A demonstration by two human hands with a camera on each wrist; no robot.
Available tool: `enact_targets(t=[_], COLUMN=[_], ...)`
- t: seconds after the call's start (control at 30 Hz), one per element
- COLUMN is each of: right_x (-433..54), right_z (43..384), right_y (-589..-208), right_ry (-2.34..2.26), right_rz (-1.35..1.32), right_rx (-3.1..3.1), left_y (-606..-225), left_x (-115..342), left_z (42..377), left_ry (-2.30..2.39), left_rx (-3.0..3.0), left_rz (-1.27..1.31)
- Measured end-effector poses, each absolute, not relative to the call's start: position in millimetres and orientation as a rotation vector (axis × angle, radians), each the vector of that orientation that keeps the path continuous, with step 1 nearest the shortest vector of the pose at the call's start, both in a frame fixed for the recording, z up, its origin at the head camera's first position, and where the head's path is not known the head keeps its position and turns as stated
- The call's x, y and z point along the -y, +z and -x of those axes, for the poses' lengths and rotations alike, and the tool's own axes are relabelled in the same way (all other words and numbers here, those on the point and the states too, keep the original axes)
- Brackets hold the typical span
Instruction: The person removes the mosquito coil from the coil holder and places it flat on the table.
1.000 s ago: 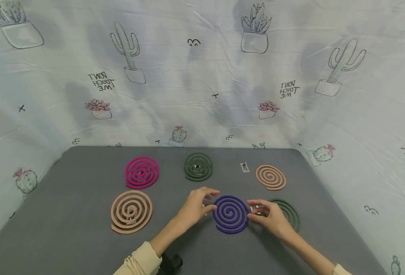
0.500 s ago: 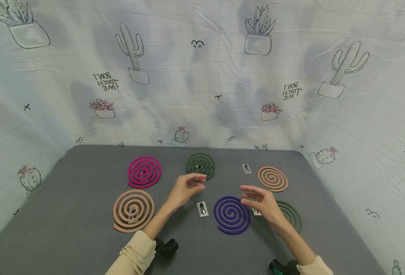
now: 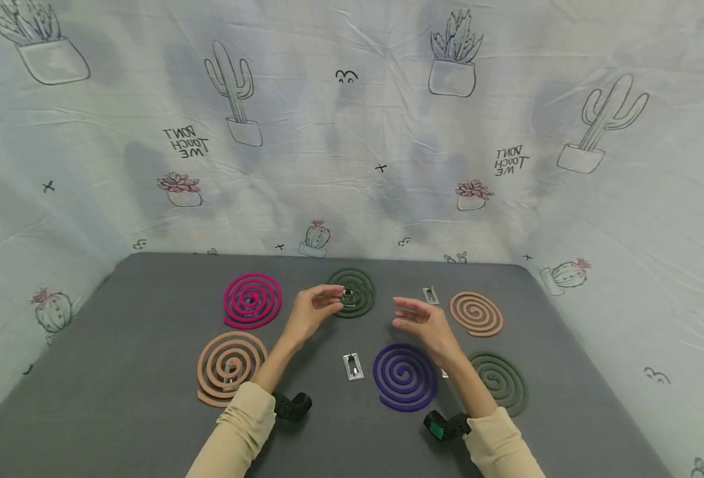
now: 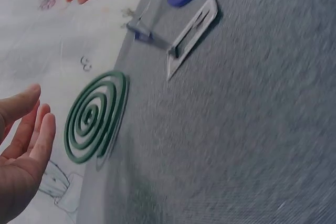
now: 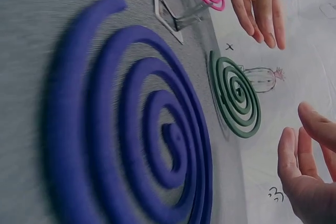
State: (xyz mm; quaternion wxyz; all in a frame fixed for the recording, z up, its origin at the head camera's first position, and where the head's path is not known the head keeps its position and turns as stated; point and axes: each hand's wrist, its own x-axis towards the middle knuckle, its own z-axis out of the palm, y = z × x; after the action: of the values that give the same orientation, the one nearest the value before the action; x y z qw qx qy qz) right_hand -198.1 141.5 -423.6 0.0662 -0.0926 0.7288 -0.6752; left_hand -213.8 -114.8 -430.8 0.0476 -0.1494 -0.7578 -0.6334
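At the back middle a dark green mosquito coil (image 3: 360,295) sits on a small metal stand, slightly raised off the grey table. My left hand (image 3: 311,312) is at its left side, fingers relaxed and apart, fingertips overlapping its edge in the head view. The left wrist view shows a gap between that hand (image 4: 23,150) and the green coil (image 4: 94,116). My right hand (image 3: 426,325) hovers to the right of the coil with loosely bent fingers and holds nothing. Below it lies a purple mosquito coil (image 3: 406,377), large in the right wrist view.
Metal coil stands lie left of the purple coil (image 3: 353,366) and at the back right (image 3: 430,295); another is partly behind my right forearm. A pink coil (image 3: 252,301), orange coils (image 3: 232,358) (image 3: 476,313) and another green coil (image 3: 498,382) lie around. A patterned cloth (image 3: 352,133) encloses the table.
Both hands have left the sides of the purple coil and moved towards the back, the left one to the green coil. The purple coil stays where it was.
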Motion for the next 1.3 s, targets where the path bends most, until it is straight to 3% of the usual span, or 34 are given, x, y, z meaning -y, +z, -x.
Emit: enact_targets(t=[0.7, 1.3], right_x=[-108.4, -100.5], right_z=[260.8, 277.2], right_y=[-443.1, -444.9], right_ry=[-1.978, -1.95], right_rz=[0.209, 0.055], right_rx=[-2.231, -2.33], left_y=[-448.0, -448.1], left_x=[119.8, 112.0], left_z=[242.2, 250.6], left_ry=[-1.622, -1.559], left_rx=[2.417, 2.463], left_rz=[0.035, 0.034])
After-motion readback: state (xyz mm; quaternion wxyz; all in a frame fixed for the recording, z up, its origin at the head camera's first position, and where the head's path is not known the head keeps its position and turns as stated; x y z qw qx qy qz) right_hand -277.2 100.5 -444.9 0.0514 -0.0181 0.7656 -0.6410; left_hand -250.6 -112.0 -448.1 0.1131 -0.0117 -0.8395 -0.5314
